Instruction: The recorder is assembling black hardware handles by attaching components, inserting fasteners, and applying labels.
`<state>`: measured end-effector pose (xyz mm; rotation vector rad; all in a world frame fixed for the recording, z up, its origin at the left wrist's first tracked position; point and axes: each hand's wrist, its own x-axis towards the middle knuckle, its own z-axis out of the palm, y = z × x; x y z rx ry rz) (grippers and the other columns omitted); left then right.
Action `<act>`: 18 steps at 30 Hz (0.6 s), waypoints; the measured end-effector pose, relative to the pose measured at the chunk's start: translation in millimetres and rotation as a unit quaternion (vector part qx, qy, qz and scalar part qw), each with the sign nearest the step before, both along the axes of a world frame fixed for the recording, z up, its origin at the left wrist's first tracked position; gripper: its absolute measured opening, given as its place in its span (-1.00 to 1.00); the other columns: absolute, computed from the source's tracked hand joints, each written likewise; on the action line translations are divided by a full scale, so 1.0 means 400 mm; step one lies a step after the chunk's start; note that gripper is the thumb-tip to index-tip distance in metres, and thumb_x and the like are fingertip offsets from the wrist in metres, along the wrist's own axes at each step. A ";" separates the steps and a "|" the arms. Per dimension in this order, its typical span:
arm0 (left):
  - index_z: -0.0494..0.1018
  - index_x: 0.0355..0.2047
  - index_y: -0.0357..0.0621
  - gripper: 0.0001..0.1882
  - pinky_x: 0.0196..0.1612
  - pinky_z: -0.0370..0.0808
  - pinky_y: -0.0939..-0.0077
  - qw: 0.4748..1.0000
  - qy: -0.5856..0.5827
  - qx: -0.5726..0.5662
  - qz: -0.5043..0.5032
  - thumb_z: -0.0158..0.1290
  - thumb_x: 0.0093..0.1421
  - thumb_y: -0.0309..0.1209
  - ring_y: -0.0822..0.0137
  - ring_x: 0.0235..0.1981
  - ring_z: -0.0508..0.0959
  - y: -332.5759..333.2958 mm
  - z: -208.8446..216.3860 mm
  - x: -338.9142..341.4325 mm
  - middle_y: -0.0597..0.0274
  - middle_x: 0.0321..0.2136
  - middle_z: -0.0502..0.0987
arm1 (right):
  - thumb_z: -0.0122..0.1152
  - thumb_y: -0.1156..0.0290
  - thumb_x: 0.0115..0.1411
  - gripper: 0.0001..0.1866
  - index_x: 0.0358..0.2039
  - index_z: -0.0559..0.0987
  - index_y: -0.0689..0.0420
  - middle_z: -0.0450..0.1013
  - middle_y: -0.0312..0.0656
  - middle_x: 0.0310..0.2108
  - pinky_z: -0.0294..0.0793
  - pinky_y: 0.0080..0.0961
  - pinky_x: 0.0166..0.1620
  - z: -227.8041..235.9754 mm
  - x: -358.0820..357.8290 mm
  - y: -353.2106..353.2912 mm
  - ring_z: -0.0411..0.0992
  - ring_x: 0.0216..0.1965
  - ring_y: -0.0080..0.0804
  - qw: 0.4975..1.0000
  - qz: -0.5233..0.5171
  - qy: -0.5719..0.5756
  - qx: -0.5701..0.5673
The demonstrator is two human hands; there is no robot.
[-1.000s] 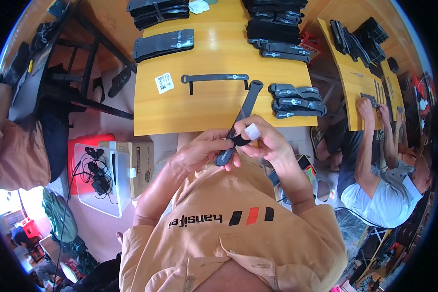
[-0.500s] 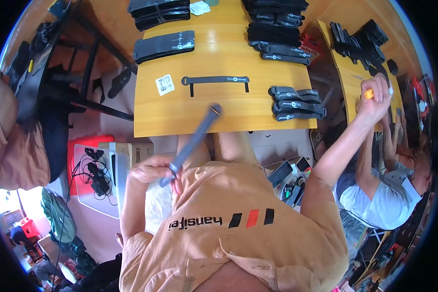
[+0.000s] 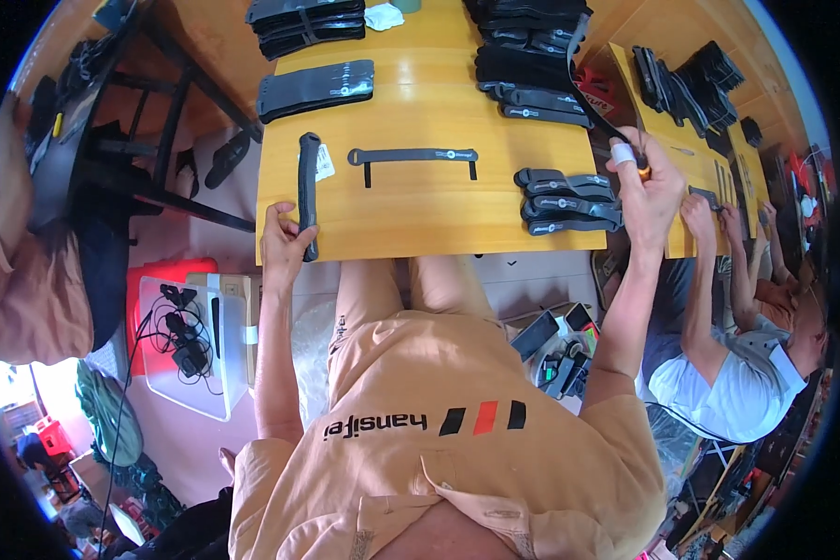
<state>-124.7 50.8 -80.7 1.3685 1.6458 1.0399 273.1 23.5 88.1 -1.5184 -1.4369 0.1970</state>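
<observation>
My left hand pinches the lower end of a folded dark strap, which stands lengthwise at the table's left front edge and partly covers a white printed label. My right hand is closed beyond the table's right edge, with a white wrap around one finger. A long thin black strap runs up from its grip, and a small orange piece shows among the fingers. Between my hands, a flat dark strap lies crosswise above two short black marks. Several folded straps are piled nearest my right hand.
Stacks of black straps stand at the back left, mid left and back right of the wooden table. A clear bin with cables sits on the floor at left. Co-workers' hands are at another table, right.
My left hand has carried its strap from near my lap forward onto the table's left edge. My right hand has moved left and down, and its long strap now stretches up over the back-right stacks.
</observation>
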 end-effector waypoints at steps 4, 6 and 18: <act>0.36 -0.28 -0.18 -0.64 -0.58 0.27 0.63 0.995 0.098 -0.013 0.031 0.22 -0.11 -0.48 0.55 -0.63 0.29 -0.005 0.037 0.034 0.36 -0.66 0.27 | 0.11 0.62 0.02 -0.79 -0.27 0.51 0.31 0.45 -0.29 -0.53 0.31 -0.78 -0.51 -0.043 0.002 -0.013 0.34 -0.56 -0.71 0.998 -0.010 0.067 -0.009; 0.37 -0.29 -0.18 -0.66 -0.58 0.27 0.61 0.993 0.112 0.007 0.043 0.22 -0.10 -0.46 0.54 -0.63 0.30 -0.007 0.031 0.029 0.35 -0.67 0.26 | 0.12 0.61 0.04 -0.82 -0.28 0.52 0.27 0.46 -0.29 -0.55 0.17 -0.84 -0.62 -0.052 -0.008 -0.020 0.27 -0.64 -0.78 0.989 0.003 0.142 -0.027; 0.43 -0.23 -0.32 -0.59 -0.59 0.25 0.79 0.822 -0.471 -0.197 -0.250 -0.10 0.22 -0.15 0.57 -0.60 0.40 -0.084 0.181 0.283 0.30 -0.53 0.49 | 0.17 0.59 -0.11 -0.83 -0.42 0.55 0.16 0.45 -0.26 -0.50 0.41 -0.62 -0.59 -0.147 -0.208 -0.057 0.42 -0.60 -0.44 0.920 0.280 -0.246 0.122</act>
